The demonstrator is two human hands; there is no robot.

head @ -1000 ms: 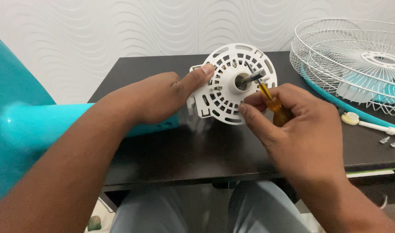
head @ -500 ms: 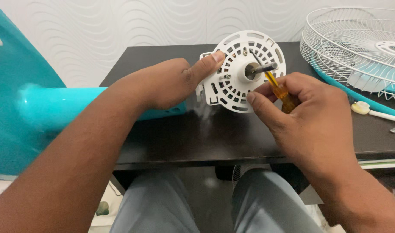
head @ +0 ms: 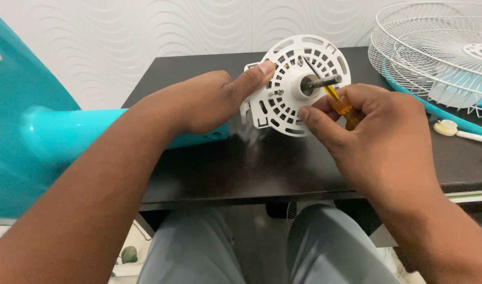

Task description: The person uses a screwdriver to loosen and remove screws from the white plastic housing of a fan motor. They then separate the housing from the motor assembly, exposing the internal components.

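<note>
The fingers (head: 325,113) of the right hand (head: 388,142) are closed around the translucent amber plastic handle of a screwdriver (head: 342,104), whose thin dark shaft runs up and left across the face of a round white slotted plastic motor cover (head: 298,84). The tip appears to sit at a small screw near the cover's upper part, though the exact seat is too small to tell. The left hand (head: 204,102) wraps the turquoise fan body behind the cover, and its thumb presses flat on the cover's left rim, holding it steady.

The cover stands on edge, facing the person, above the back half of the dark, smooth, slightly glossy bench (head: 241,168). A stubby dark metal spindle (head: 321,81) juts from its raised centre hub. Judging by the pose, the step in hand is working a screw on the cover; the next move probably calls for keeping the blade square in the screw head while the thumb stops the cover from turning.

The smooth turquoise plastic fan stand (head: 51,142) stretches away to the left. At the right lies a domed white wire fan guard (head: 435,52) with a turquoise rim, and beside it a small cream-coloured round cap (head: 446,128).
</note>
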